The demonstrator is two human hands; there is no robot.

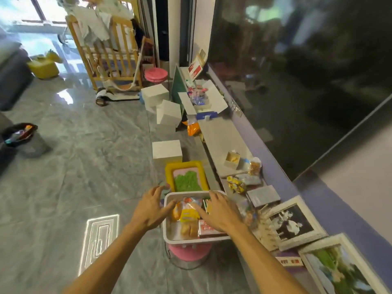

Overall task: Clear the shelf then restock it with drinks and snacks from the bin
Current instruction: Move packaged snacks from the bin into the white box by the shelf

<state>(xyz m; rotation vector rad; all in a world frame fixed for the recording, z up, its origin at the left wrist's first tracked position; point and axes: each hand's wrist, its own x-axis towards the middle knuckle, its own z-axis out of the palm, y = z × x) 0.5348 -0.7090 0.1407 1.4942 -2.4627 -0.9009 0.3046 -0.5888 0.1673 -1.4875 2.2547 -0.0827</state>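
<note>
- Hovering over the snacks in the bin, the right hand (220,211) has its fingers straight and spread, gripping nothing. Its forefinger tip lies at a yellow packet (187,216), but the blur hides whether they touch.
- The left hand (151,205) sits at 9 o'clock of the bin, fingers fanned apart and lightly bent, empty. Its fingertips are near the left rim; I cannot tell if they touch it.
- The white bin (167,230) lies between the two hands, seated on a pink stool (188,253) on the grey floor.
- Inside lie the yellow packet, an orange packet (176,212), a brown pastry (188,230) and, toward 5 o'clock, a red box (206,228).
- Just beside the bin at 12 o'clock is a yellow tray (182,163) holding a green mass.
- A white carton (167,150) stands on the floor beyond the tray, also at 12 o'clock.
- From 1 to 3 o'clock of the bin, the low shelf (220,136) runs along the dark wall. It carries a small open box (232,159), wrapped snacks (236,183) and a grey box (263,196).
- At 3 to 4 o'clock lie a black-and-white picture frame (293,223) and a green picture frame (339,270).
</note>
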